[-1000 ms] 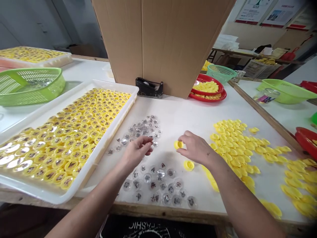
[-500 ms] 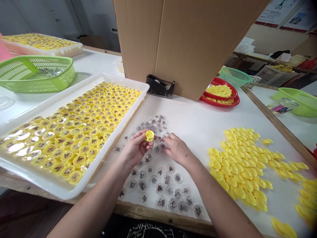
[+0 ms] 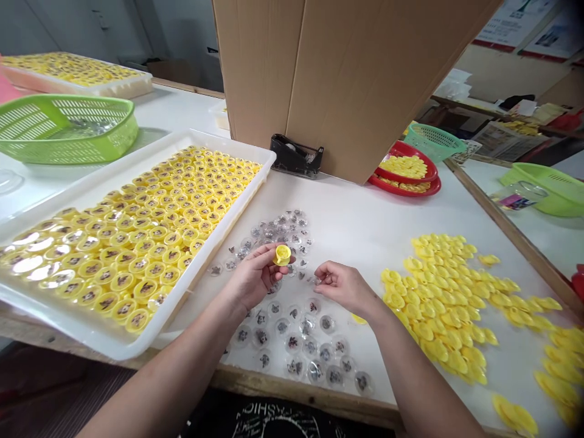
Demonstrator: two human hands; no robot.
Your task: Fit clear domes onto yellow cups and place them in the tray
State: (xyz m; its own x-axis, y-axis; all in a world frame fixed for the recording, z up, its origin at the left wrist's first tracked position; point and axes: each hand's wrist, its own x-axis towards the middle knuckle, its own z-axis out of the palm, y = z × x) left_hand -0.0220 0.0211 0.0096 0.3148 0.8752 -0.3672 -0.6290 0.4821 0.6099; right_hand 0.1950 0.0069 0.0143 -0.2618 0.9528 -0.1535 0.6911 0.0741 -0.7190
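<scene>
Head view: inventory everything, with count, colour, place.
Held piece: 1, yellow, centre
Loose pieces: many, yellow, right
Printed discs: dozens, clear, centre to near edge
Large tray: 1, white, left, holding printed yellow pieces
Far tray: 1, whitish, upper left
Baskets: 3, green, one left, two right
Cardboard: 1, brown, centre back
Tape dispenser: 1, black, at cardboard's foot
Stacked plates: 2, red, right of cardboard
Jar: 1, clear, right
Posters: 2, white, upper right
Table: 1, white, underneath
Background clutter: uncounted, mixed, upper right
Clothing: 1, black, bottom centre
Left hand: 1, centre, holding piece
Right hand: 1, beside discs, contents unclear
</scene>
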